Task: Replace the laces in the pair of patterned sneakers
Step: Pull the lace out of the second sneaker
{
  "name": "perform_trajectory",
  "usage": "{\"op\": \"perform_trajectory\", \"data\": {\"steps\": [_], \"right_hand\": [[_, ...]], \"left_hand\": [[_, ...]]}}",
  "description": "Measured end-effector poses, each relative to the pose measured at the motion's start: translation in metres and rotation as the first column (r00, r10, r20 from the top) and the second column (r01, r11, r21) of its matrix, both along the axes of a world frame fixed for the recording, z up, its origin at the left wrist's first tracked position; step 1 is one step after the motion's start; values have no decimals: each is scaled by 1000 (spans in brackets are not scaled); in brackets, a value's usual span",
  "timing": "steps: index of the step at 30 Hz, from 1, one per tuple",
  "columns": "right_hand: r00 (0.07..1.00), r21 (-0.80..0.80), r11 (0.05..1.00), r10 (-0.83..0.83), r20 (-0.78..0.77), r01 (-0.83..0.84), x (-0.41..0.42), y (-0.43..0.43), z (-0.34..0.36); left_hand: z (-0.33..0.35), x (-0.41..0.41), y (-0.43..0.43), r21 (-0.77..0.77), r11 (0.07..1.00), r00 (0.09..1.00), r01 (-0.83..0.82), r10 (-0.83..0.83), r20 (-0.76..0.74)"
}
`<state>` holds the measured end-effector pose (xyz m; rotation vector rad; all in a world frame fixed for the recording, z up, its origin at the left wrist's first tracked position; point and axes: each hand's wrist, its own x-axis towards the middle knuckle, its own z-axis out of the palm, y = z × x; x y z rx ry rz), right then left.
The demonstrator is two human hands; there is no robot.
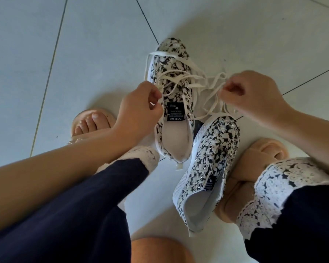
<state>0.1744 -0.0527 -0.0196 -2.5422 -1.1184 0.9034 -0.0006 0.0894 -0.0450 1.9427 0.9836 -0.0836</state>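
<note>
Halfway at best, we judge. Far sneaker (174, 47) at 12 o'clock carries a loose white lace (179, 77). Our left hand (139, 109) pinches it by the top eyelet, and our right hand (249, 92) pinches strands at 2 o'clock. Near sneaker (213, 147) at 5 o'clock has bare eyelets, not yet laced.

Floor (84, 44): pale grey tiles, large format, with dark grout lines running diagonally. Lying on it: far sneaker (172, 93), black-and-white floral, partly laced, toe pointing away; near sneaker (207, 160), same pattern, eyelets bare, tilted sideways, just beside the first; loose strands of white lace (210, 109) trailing on the tile between the two. Standing on it either side of the sneakers: left slipper (74, 128) and right slipper (254, 158), both peach, each with a foot in it.
</note>
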Motion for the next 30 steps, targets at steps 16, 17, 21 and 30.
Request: {"op": "perform_trajectory", "data": {"steps": [16,17,21,30], "right_hand": [[979,183,978,133,-156,-104,-18,47,17],[982,170,985,30,-187,3,-5,38,20],[988,-131,979,-154,21,155,37,3,6],[916,28,931,351,194,-363,-43,59,-10]], "left_hand": [[-5,0,0,-64,996,998,-67,66,-13],[-4,-2,1,-68,996,998,-66,65,-6],[-4,-2,-1,-73,996,999,-49,50,14],[-6,2,-4,-19,1000,1000,-9,10,6]]}}
